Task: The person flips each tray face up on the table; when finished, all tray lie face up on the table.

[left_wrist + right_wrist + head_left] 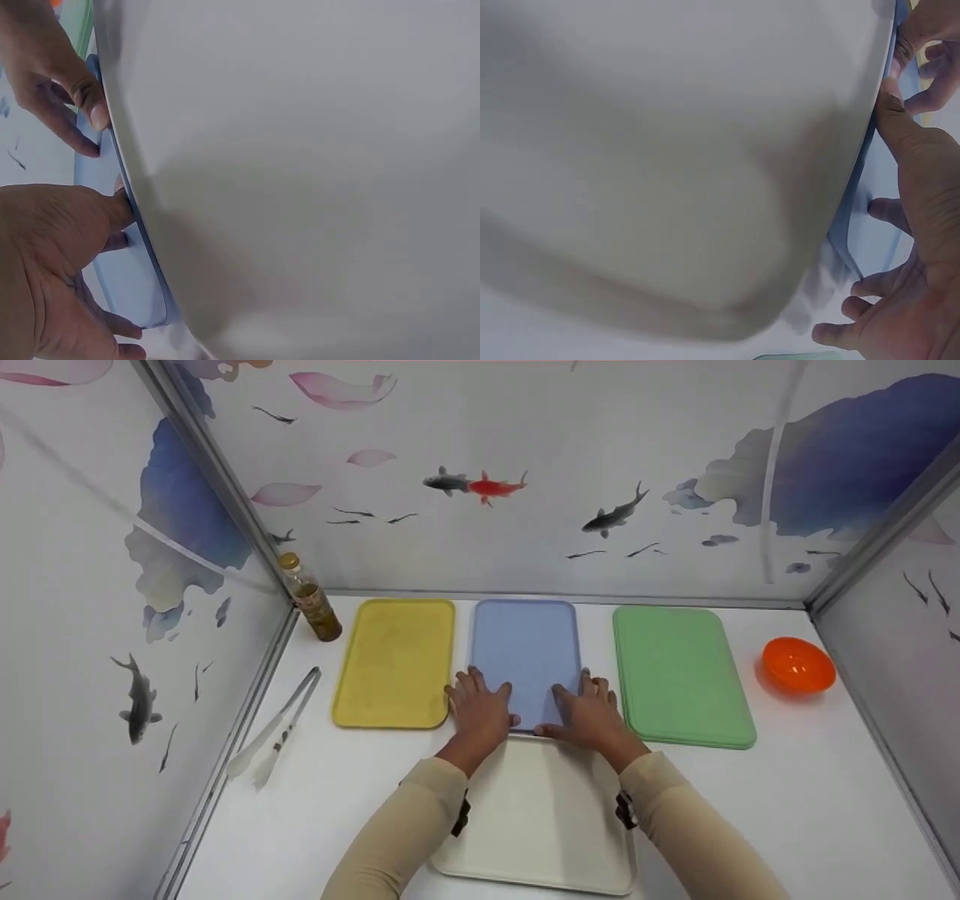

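A light blue tray (525, 645) lies at the middle back of the table, with both hands at its near end. The left hand (484, 709) touches the near left corner, fingers spread over the side and surface, thumb at the near edge. At the near right corner the right hand (589, 716) mirrors it, its thumb (897, 120) along the near edge and its fingers spread out. Right in front of the blue tray lies a larger cream tray (559, 825), its far edge beside the thumbs. The forearms partly cover the cream tray's sides.
A yellow tray (397, 664) lies left of the blue one; a green tray (682, 675) lies right. Farther right sits an orange bowl (799, 666). At the left are a bottle of brown liquid (319, 611) and tongs (281, 727). Printed walls (510, 547) enclose the table.
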`<state>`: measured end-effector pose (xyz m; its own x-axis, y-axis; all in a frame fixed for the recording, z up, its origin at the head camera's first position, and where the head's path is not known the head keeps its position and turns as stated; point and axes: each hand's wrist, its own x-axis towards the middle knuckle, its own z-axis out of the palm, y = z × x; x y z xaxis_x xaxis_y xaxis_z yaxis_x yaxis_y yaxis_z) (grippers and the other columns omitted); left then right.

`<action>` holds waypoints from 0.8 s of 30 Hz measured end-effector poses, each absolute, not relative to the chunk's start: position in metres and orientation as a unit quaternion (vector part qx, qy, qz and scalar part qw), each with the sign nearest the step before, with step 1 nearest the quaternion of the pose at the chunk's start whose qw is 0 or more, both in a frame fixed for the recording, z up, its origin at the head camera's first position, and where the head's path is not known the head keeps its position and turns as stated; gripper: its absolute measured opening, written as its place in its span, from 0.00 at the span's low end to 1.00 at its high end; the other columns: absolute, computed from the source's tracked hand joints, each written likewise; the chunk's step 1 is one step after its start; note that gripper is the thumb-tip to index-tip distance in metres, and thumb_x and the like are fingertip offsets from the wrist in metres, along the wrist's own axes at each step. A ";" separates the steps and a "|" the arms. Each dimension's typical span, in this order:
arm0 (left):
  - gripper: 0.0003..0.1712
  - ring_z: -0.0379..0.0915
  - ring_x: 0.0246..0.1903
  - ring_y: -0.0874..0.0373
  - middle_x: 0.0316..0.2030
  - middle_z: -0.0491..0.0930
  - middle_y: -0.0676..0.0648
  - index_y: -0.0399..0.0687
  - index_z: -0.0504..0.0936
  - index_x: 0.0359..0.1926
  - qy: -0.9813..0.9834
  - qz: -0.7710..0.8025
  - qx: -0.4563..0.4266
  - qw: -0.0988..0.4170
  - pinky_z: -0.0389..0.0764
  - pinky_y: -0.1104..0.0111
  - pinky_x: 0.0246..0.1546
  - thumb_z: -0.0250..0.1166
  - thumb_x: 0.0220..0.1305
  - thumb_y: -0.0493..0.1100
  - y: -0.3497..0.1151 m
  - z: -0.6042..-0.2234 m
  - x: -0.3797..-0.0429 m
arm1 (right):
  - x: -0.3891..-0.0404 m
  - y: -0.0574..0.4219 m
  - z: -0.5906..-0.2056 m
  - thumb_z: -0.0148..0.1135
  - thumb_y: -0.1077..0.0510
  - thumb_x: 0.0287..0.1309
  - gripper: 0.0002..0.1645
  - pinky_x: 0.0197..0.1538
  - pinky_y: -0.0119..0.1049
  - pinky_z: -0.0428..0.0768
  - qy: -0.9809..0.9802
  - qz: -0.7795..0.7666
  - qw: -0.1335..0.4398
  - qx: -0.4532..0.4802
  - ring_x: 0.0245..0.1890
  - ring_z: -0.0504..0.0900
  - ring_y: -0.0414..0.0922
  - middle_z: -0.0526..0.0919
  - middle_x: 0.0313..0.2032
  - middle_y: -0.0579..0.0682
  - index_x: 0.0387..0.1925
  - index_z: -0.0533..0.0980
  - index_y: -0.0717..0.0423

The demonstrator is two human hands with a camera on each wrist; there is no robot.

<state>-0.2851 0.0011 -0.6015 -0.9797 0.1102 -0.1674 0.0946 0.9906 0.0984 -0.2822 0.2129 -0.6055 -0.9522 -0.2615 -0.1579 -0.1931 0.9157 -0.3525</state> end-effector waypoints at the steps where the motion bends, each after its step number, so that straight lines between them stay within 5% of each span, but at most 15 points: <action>1: 0.38 0.51 0.83 0.24 0.84 0.55 0.25 0.66 0.74 0.81 0.993 0.050 0.050 0.093 0.59 0.27 0.76 0.69 0.75 0.66 0.002 -0.599 -0.285 | -0.281 0.216 -0.607 0.73 0.25 0.64 0.57 0.78 0.79 0.59 0.975 -0.164 0.093 -0.122 0.80 0.56 0.80 0.53 0.81 0.83 0.80 0.71 0.56; 8: 0.38 0.45 0.84 0.25 0.86 0.50 0.31 0.62 0.73 0.81 0.988 0.092 0.033 0.117 0.55 0.27 0.78 0.70 0.75 0.59 0.012 -0.584 -0.288 | -0.277 0.260 -0.605 0.66 0.28 0.73 0.54 0.81 0.77 0.55 0.977 -0.167 0.028 -0.134 0.82 0.57 0.78 0.57 0.83 0.76 0.82 0.68 0.59; 12: 0.37 0.49 0.84 0.28 0.84 0.54 0.29 0.57 0.73 0.82 0.974 0.194 0.113 0.018 0.56 0.34 0.82 0.69 0.76 0.54 0.041 -0.603 -0.290 | -0.273 0.300 -0.601 0.66 0.33 0.75 0.51 0.76 0.79 0.62 0.979 -0.174 0.009 -0.105 0.80 0.58 0.79 0.56 0.83 0.76 0.83 0.66 0.60; 15: 0.36 0.56 0.82 0.33 0.82 0.60 0.30 0.58 0.72 0.83 0.937 0.287 0.196 -0.026 0.66 0.42 0.80 0.67 0.77 0.50 0.076 -0.624 -0.293 | -0.268 0.331 -0.600 0.65 0.34 0.77 0.49 0.70 0.83 0.67 0.983 -0.167 0.007 -0.079 0.78 0.59 0.82 0.56 0.82 0.78 0.83 0.66 0.60; 20: 0.38 0.61 0.79 0.37 0.81 0.63 0.33 0.64 0.65 0.86 0.904 0.357 0.236 0.002 0.77 0.51 0.73 0.61 0.80 0.54 0.131 -0.668 -0.304 | -0.256 0.371 -0.601 0.62 0.33 0.78 0.50 0.65 0.88 0.65 0.986 -0.157 0.026 -0.041 0.74 0.58 0.85 0.55 0.80 0.82 0.83 0.64 0.63; 24: 0.39 0.63 0.77 0.38 0.81 0.64 0.33 0.66 0.62 0.87 0.904 0.355 0.237 0.037 0.76 0.54 0.72 0.60 0.81 0.57 0.155 -0.676 -0.302 | -0.248 0.393 -0.602 0.60 0.32 0.79 0.51 0.62 0.90 0.64 0.988 -0.149 0.038 -0.014 0.72 0.57 0.87 0.53 0.79 0.85 0.82 0.62 0.65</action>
